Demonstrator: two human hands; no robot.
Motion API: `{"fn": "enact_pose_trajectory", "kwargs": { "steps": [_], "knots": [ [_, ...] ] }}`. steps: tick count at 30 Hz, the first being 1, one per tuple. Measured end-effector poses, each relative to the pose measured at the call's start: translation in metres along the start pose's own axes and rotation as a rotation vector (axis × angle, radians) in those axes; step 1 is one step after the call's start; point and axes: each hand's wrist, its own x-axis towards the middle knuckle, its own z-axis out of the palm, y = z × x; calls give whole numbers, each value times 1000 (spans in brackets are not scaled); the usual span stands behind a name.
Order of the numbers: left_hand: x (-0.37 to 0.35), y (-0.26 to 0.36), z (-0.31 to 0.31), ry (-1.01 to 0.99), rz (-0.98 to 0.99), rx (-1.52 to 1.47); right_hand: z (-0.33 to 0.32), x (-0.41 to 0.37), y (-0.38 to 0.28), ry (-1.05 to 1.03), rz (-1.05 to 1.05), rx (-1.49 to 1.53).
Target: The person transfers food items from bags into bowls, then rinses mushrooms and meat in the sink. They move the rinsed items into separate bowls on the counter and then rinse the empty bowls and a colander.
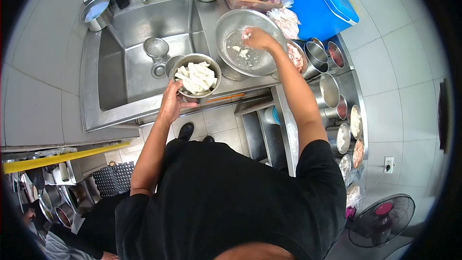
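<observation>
My left hand (172, 103) holds a round metal bowl (218, 83) from its left and lower side, at the front edge of the sink. White strips of food (196, 76) fill this bowl. Over a large perforated metal colander (225, 29), my right hand (257, 38) is closed, with something whitish between its fingers that I cannot make out. A few small white pieces (243, 53) lie on the bottom of the colander.
The steel sink (130, 86) holds a small strainer (156, 48). Behind the colander are a tub of bagged meat (231, 1) and a blue cooler (308, 5). Metal containers (329, 90) line the right side. A fan (382, 219) stands lower right; another person (96, 226) is lower left.
</observation>
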Motion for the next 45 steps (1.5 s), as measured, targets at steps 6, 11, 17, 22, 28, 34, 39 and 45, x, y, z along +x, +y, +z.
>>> {"fn": "enact_pose_trajectory", "kwargs": {
  "steps": [6,11,17,22,28,34,39,45],
  "knots": [
    [3,-1,-7,9,1,12,21,-14,7,-34,-88,-201],
    [4,0,-11,1,-7,8,2,-20,-17,-41,27,0],
    [0,12,-9,7,17,6,-4,-19,-53,56,-97,131],
    [2,20,-8,14,21,36,5,-31,-121,-105,-268,353],
    [2,26,-4,-31,81,9,9,-42,-150,-118,-401,279],
    [2,17,-22,-43,58,-67,-12,-18,-54,55,-50,-58],
    [3,17,-28,-7,35,-16,26,-5,-18,36,-31,-229],
    [6,26,-31,-81,36,62,38,6,-20,90,-73,-238]
  ]
}}
